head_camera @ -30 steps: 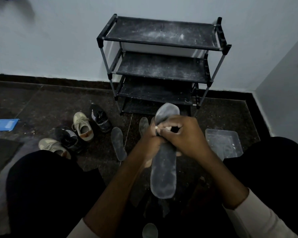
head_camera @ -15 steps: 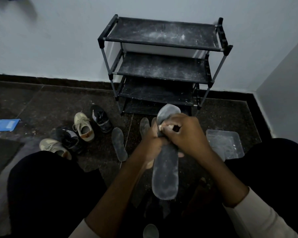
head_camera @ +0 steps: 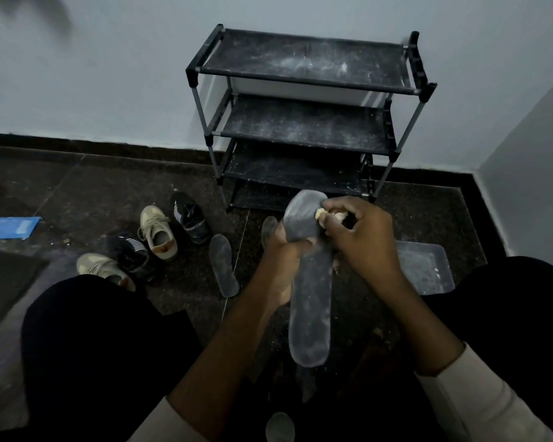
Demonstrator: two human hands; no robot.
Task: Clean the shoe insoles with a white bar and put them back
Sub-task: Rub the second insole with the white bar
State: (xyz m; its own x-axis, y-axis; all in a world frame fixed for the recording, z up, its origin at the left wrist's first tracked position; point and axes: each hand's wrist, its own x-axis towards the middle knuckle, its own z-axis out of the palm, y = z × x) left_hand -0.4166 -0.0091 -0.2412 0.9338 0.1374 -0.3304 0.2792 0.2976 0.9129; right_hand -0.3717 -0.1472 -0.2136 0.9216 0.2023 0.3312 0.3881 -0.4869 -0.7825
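A long grey insole is held upright between my knees, dusted with white powder. My left hand grips it from behind around its middle. My right hand pinches a small white bar and presses it against the insole's upper right edge. A second grey insole lies flat on the dark floor to the left. Another insole tip shows behind my left hand. Two beige shoes and two black shoes sit on the floor at the left.
A black three-tier shoe rack, powdery, stands against the white wall ahead. A clear plastic tray lies on the floor at the right. A blue packet and a dark mat are at the far left. My dark-trousered knees frame the lower view.
My right hand with the white bar has slid up and to the right, from the insole's upper middle to its top right edge. The left hand keeps its grip.
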